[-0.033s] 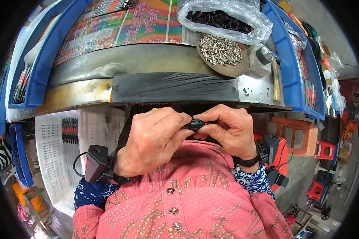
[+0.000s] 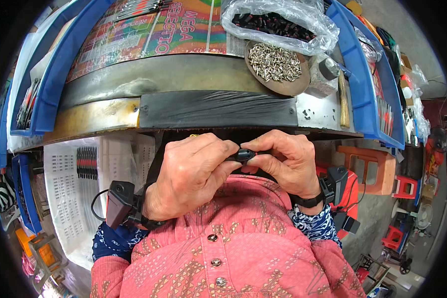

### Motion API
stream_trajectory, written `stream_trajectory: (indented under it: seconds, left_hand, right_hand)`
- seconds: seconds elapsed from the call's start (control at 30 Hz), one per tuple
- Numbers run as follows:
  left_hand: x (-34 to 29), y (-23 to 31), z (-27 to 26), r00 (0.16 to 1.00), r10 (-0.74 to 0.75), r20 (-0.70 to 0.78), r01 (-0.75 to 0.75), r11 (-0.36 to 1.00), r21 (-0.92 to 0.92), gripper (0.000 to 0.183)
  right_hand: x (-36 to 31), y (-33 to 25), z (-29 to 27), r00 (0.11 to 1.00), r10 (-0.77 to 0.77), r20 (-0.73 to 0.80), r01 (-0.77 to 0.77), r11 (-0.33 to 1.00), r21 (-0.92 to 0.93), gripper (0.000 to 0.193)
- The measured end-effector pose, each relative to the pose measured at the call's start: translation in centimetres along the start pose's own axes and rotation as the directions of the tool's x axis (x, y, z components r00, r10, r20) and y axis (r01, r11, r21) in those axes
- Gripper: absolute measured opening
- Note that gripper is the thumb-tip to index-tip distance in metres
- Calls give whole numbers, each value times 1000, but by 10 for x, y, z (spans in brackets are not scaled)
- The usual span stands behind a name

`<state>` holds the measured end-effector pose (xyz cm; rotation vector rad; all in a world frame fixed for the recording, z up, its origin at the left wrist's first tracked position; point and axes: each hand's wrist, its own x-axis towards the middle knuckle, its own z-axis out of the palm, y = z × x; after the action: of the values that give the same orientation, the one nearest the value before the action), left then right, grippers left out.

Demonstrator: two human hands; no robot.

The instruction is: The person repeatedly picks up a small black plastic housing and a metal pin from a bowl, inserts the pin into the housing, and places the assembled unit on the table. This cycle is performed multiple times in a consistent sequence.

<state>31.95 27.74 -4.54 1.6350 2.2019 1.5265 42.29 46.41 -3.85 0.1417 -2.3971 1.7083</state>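
Note:
Just past my shirt front, below the bench edge, both hands meet at a small black handle-like piece [image 2: 244, 155] with a rounded, glossy body. My left hand [image 2: 191, 171] pinches its left end between thumb and fingers. The thumb and forefinger of my right hand [image 2: 285, 161] close on its right end, where a bit of red shows. Fingers cover both ends of the piece, so its full length is hidden. On the bench beyond, a brown dish [image 2: 289, 91] holds many short silvery metal bits [image 2: 274, 62]. Behind it, a clear plastic bag [image 2: 328, 38] contains black and red pieces.
A black-covered strip [image 2: 218, 110] lines the bench edge. Blue bins [image 2: 357, 74] with slim tools flank the bench. A hammer-like wooden handle [image 2: 343, 102] lies beside a stone block [image 2: 322, 82]. To my left stands a white basket [image 2: 64, 198] with black-and-red tools [image 2: 87, 163].

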Motion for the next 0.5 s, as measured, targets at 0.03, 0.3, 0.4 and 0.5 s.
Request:
stream_trajectory:
  seconds: [0.03, 0.3, 0.4, 0.5]
  left_hand:
    - [1, -1, 0, 1000, -3, -1, 3, 1000, -5, 23]
    - [13, 0, -4, 999, -14, -46, 15, 1000, 15, 24]
    - [17, 1, -2, 998, -14, -69, 15, 1000, 10, 25]
    - [22, 1, -1, 997, 7, -77, -8, 1000, -15, 25]
  right_hand:
    - [1, 0, -1, 1000, -3, 4, 3, 1000, 9, 20]
    - [7, -10, -8, 999, -19, -32, 19, 1000, 10, 22]
    - [11, -11, -12, 998, -48, -32, 47, 999, -21, 21]
    - [12, -13, -16, 999, -31, -33, 30, 999, -28, 21]
